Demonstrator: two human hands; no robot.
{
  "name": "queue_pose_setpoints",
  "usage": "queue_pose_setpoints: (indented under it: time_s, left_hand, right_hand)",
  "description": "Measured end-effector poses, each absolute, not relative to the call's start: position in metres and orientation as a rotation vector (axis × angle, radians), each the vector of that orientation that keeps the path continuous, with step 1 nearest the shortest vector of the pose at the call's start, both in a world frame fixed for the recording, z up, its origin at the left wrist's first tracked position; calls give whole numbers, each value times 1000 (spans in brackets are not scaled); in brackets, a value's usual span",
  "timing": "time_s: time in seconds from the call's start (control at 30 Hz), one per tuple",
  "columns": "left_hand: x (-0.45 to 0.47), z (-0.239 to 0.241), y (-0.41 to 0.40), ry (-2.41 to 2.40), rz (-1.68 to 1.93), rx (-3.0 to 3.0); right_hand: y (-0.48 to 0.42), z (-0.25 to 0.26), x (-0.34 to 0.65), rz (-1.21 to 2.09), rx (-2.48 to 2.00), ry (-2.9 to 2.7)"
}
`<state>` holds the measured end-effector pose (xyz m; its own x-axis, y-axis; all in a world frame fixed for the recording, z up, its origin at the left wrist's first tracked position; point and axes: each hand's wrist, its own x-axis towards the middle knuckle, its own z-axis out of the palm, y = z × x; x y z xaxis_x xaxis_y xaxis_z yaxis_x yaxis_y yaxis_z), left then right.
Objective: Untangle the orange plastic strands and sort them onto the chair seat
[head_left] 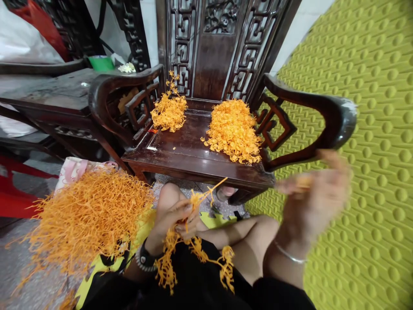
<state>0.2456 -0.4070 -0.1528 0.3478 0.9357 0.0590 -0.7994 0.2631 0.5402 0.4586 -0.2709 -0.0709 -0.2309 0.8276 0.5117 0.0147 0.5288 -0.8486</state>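
My left hand [180,219] is closed around an orange plastic sprig [195,199] above my lap. One thin straight stem of it points up and to the right from the fingertips. Curly orange strands [227,267] hang below that hand against my dark clothing. My right hand [318,193] is raised at the right, beyond the chair's front corner, and smeared by motion. An orange patch shows near its fingers, but whether it is held is unclear. Two heaps of curly orange pieces lie on the wooden chair seat: a small heap [169,113] and a larger heap [234,131].
A big pile of orange plastic stems [93,215] spreads over a bag [72,170] at my left. The carved dark chair [183,144] stands in front, its curved armrest [335,116] near my right hand. Yellow bumpy matting [371,172] covers the right side. A green roll [101,63] sits on the side table.
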Motion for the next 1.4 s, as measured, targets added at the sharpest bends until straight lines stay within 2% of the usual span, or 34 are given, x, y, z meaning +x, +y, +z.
queue_pose_setpoints:
  time_s: [0.13, 0.23, 0.37, 0.47, 0.67, 0.87, 0.97, 1.0, 1.1, 1.27, 1.4]
  left_hand:
    - [253, -154, -393, 175, 1089, 539]
    - [259, -159, -387, 153, 1011, 468]
    - [263, -175, -384, 162, 1071, 346]
    - [265, -190, -384, 247, 1156, 265]
    - [267, -189, -395, 151, 901, 273]
    - [266, -172, -407, 41, 895, 370]
    - [263, -174, -406, 198, 1009, 390]
    - [262, -174, -404, 299, 1083, 381]
    - [258, -173, -395, 635, 1314, 383]
    - [250, -157, -388, 875, 1496, 573]
    - [243, -142, -385, 801, 1520, 636]
  right_hand:
    - [-299, -118, 396, 1687, -652, -1511]
    - [-311, -137, 373, 1833, -640, -1456]
    - [-318, -148, 368, 1591, -588, -1605]
    - [-320, -149, 369, 1288, -480, -1747]
    - [-305, -138, 381, 882, -603, -1505]
    - [-273, -80, 427, 876, -558, -1207]
    - [-245, -46, 448, 471, -252, -933]
    - [-234, -39, 448, 369, -285, -922]
    - [-191, -39, 425, 155, -617, -1429]
    - [-86, -69, 385, 104, -1231, -1865]
    - [-41, -86, 379, 254, -1376, -2038]
